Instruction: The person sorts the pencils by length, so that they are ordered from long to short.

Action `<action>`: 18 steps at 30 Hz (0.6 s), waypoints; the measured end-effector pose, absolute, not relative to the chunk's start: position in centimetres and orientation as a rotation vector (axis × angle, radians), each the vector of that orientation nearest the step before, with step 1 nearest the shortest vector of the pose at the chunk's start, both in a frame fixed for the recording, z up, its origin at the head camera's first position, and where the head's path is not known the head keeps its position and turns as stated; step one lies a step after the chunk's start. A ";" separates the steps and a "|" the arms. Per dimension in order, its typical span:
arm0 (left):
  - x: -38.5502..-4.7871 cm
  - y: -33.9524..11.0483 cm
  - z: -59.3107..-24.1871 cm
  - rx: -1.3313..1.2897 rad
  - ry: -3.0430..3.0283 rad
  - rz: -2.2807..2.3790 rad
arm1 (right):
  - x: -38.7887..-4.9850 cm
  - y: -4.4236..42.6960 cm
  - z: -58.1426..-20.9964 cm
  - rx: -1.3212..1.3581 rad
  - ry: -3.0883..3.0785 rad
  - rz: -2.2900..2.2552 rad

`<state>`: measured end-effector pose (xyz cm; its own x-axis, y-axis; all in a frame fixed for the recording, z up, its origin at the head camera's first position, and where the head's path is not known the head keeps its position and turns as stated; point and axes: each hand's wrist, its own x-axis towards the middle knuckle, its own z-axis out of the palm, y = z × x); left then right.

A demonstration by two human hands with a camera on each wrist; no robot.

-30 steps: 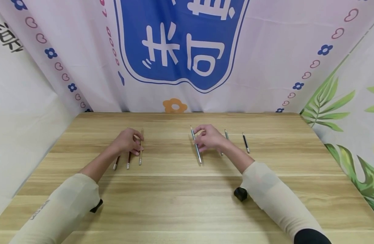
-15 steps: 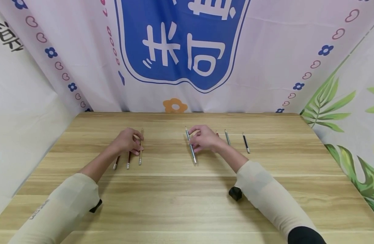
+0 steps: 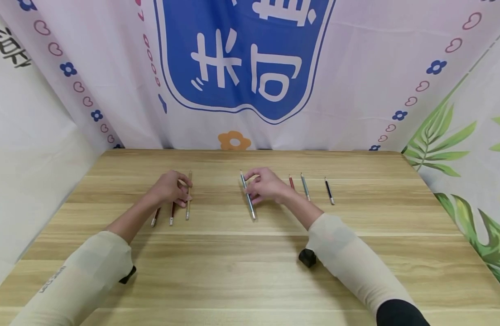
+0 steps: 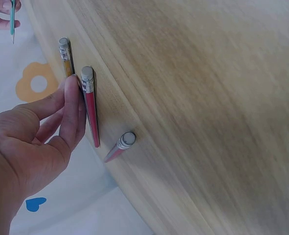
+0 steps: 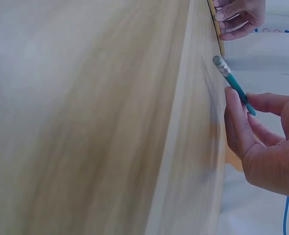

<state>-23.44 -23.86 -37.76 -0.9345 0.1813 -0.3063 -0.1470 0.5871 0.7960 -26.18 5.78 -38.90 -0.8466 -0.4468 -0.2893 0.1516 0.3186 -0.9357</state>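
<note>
Teal pencil (image 3: 248, 199), eraser-tipped: pinched in right hand (image 3: 265, 185), hangs just above wooden table (image 3: 233, 271), aslant, sharpened tip facing away. Yellow pencil (image 3: 188, 209), also eraser-tipped: lies on wooden table, tip likewise away, gripped by left hand (image 3: 170, 187).

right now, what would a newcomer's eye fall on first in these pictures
Likely the big blue emblem with white characters, on the cloth behind the table. Next, the teal pencil that the right grip holds over the table's middle. Then the left grip on the yellow pencil, towards the table's left side, beside two red pencils.
</note>
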 end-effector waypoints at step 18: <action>-23.5 -23.8 -37.9 0.015 2.470 1.284 | -26.3 3.3 -39.2 -0.255 2.053 -1.554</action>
<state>-23.54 -23.84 -37.92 -0.9367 0.1709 -0.3055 -0.1518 0.5879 0.7945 -26.27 3.31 -39.19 -0.8323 -0.4607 -0.3082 0.1716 0.3145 -0.9336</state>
